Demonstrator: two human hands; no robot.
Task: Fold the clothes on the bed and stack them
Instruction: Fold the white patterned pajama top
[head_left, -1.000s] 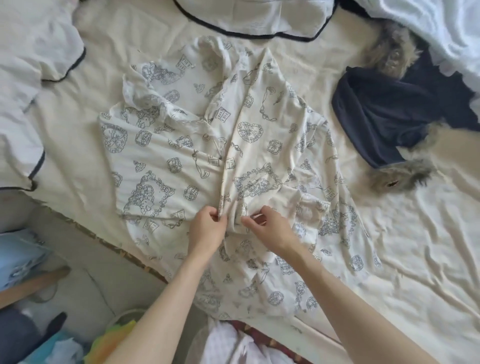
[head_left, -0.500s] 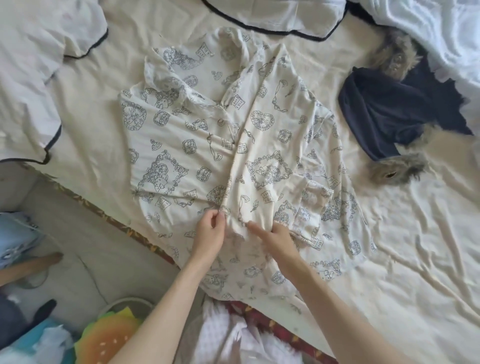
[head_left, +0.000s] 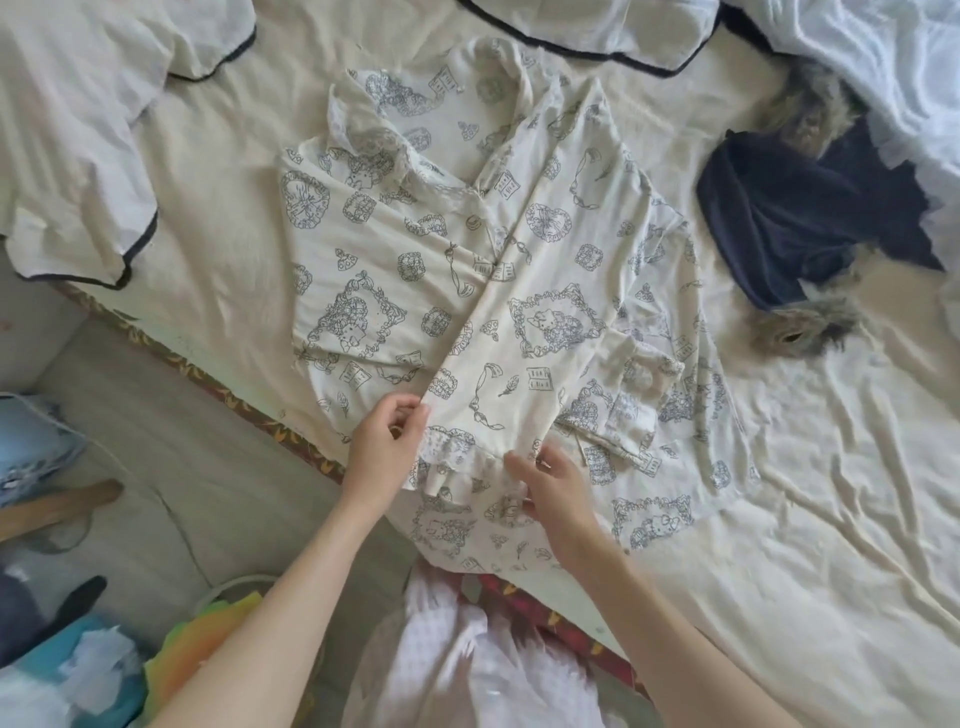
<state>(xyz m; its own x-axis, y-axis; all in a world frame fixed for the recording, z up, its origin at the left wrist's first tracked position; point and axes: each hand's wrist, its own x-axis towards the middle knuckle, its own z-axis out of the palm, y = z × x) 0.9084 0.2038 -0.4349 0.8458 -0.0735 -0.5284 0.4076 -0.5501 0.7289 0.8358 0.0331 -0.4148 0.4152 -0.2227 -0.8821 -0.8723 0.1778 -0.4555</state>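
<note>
Now the left hand (head_left: 383, 451) and right hand (head_left: 555, 491) pinch the printed shirt's (head_left: 519, 291) frilled hem, arms outstretched.

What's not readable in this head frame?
- Cream printed pyjama shirt: right sleeve folded under the front panel.
- Left hand fingertips: behind the shirt's edge; right hand grip blurred.
- Navy fur-trimmed garment: partly under the white quilt.
- Floor items: blurred, cut off bottom left.

- One cream printed pyjama top (head_left: 519, 291), spread at the middle of the bed.
- One dark navy garment with fur trim (head_left: 800, 218), far right.
- Two hands: left hand (head_left: 382, 447), right hand (head_left: 558, 491).
- Two white pillows with dark piping, far left (head_left: 78, 130) and far middle (head_left: 597, 26).
</note>
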